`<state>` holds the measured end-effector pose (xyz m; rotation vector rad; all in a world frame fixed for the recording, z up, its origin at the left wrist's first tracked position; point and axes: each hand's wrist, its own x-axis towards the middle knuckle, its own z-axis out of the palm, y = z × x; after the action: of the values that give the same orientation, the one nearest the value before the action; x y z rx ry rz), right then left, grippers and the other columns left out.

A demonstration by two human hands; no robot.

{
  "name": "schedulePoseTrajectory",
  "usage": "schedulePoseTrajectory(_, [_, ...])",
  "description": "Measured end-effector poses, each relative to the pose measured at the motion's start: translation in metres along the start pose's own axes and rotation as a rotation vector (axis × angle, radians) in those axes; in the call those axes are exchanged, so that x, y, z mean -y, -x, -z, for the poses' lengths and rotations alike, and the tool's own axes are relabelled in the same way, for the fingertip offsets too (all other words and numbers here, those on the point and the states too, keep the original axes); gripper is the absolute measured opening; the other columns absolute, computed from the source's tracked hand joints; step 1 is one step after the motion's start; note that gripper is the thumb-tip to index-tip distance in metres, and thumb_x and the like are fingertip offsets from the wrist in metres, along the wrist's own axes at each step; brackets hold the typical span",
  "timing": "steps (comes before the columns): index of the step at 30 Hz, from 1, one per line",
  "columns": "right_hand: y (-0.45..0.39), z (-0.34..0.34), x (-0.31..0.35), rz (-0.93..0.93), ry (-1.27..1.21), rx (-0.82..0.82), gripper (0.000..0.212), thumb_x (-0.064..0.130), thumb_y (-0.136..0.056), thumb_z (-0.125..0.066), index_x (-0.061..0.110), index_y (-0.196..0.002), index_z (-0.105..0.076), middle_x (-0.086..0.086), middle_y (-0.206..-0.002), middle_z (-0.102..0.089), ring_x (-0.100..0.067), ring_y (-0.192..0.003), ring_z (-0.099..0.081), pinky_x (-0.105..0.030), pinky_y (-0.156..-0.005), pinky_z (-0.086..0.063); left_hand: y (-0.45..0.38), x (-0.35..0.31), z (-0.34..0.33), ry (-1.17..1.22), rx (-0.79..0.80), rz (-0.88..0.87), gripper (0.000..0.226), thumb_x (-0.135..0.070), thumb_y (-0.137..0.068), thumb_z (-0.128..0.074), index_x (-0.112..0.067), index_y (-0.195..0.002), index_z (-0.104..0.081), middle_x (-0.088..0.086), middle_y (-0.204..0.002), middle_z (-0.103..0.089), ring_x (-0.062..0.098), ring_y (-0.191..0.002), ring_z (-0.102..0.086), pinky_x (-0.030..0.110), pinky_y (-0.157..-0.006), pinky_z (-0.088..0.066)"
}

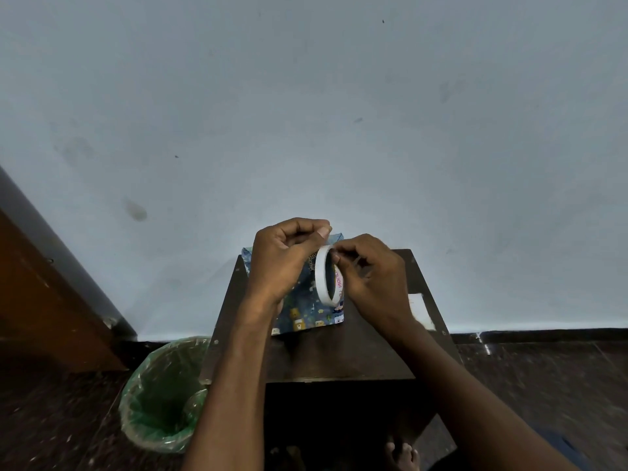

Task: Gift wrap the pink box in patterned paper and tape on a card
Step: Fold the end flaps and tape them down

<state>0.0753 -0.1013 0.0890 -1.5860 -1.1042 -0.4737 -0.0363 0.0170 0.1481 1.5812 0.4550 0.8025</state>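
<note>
Bare left hand (pixel 282 263) and right hand (pixel 367 280), fingers pinching white tape roll (pixel 324 275) above blue patterned wrapped box (pixel 306 311) on dark wooden table (pixel 339 351).

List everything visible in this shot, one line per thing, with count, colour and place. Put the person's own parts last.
wrapped box: one, blue patterned paper, on the table's far side under the hands
tape roll: one, white, held upright above the box
white card: one, white, flat on the table's right edge
table: one, dark brown, centre, against the wall
bin: one, green with a clear liner, on the floor left of the table
wall: one, pale blue-grey, behind the table
wooden panel: one, brown, far left
left hand: one, fingers curled, pinching at the roll's top
right hand: one, gripping the roll
foot: one, bare, bottom edge
</note>
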Motion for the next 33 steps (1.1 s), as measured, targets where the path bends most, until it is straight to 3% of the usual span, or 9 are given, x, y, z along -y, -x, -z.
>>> schedulePoseTrajectory(4, [0.004, -0.004, 0.001, -0.089, -0.046, 0.045, 0.004, 0.01, -0.092, -0.078, 0.014, -0.094, -0.077, 0.007, -0.084, -0.07, -0.009, -0.074, -0.063, -0.023, -0.067, -0.05, -0.001, 0.001, 0.001, 0.048, -0.028, -0.025, 0.006, -0.009, -0.098, -0.074, -0.009, -0.101, -0.079, 0.0, -0.106, -0.082, 0.01, -0.106, -0.077, 0.023, -0.09, -0.059])
schedulePoseTrajectory(9, [0.005, -0.006, -0.002, -0.216, -0.074, 0.064, 0.004, 0.014, -0.092, -0.077, 0.017, -0.09, -0.076, 0.01, -0.081, -0.069, -0.013, -0.07, -0.063, -0.022, -0.064, -0.048, -0.002, 0.001, 0.0, 0.027, 0.004, -0.057, 0.005, -0.004, -0.1, -0.071, -0.002, -0.103, -0.075, 0.009, -0.102, -0.082, 0.016, -0.102, -0.078, 0.018, -0.084, -0.056])
schedulePoseTrajectory(14, [0.005, -0.003, 0.002, -0.264, -0.155, 0.056, 0.004, 0.012, -0.093, -0.077, 0.015, -0.091, -0.076, 0.008, -0.081, -0.071, -0.012, -0.07, -0.063, -0.015, -0.065, -0.045, -0.001, -0.001, 0.006, -0.018, 0.165, -0.036, 0.027, -0.001, -0.092, -0.078, -0.011, -0.117, -0.075, 0.005, -0.105, -0.083, 0.012, -0.113, -0.075, 0.027, -0.099, -0.057])
schedulePoseTrajectory(17, [0.003, -0.001, 0.002, -0.274, -0.194, 0.057, 0.005, 0.013, -0.094, -0.076, 0.015, -0.091, -0.075, 0.007, -0.081, -0.071, -0.013, -0.07, -0.063, -0.017, -0.064, -0.046, -0.001, -0.002, 0.008, -0.016, 0.166, -0.026, 0.031, -0.003, -0.09, -0.081, -0.013, -0.118, -0.075, 0.003, -0.102, -0.083, 0.005, -0.119, -0.071, 0.037, -0.114, -0.05])
schedulePoseTrajectory(22, [0.002, 0.005, 0.004, -0.21, -0.163, 0.027, 0.01, 0.015, -0.096, -0.074, 0.015, -0.086, -0.072, 0.004, -0.079, -0.067, -0.018, -0.069, -0.061, -0.029, -0.061, -0.049, 0.0, -0.003, 0.005, 0.021, 0.14, -0.002, 0.029, -0.009, -0.089, -0.084, -0.015, -0.116, -0.075, 0.004, -0.098, -0.083, 0.005, -0.12, -0.071, 0.044, -0.119, -0.046])
schedulePoseTrajectory(28, [0.0, 0.006, 0.0, -0.168, -0.131, 0.017, 0.01, 0.02, -0.096, -0.07, 0.015, -0.088, -0.071, 0.003, -0.082, -0.066, -0.019, -0.074, -0.061, -0.037, -0.064, -0.05, 0.001, -0.005, 0.004, 0.03, 0.125, 0.017, 0.033, -0.008, -0.085, -0.087, -0.018, -0.115, -0.076, 0.005, -0.092, -0.083, 0.005, -0.116, -0.073, 0.04, -0.113, -0.05])
schedulePoseTrajectory(33, [0.001, 0.006, -0.002, -0.14, -0.129, 0.049, 0.009, 0.018, -0.096, -0.07, 0.015, -0.087, -0.07, 0.004, -0.081, -0.066, -0.017, -0.074, -0.06, -0.036, -0.065, -0.049, 0.002, -0.005, 0.002, 0.03, 0.098, 0.013, 0.032, -0.007, -0.084, -0.088, -0.017, -0.112, -0.077, 0.007, -0.09, -0.083, 0.01, -0.11, -0.076, 0.03, -0.098, -0.057])
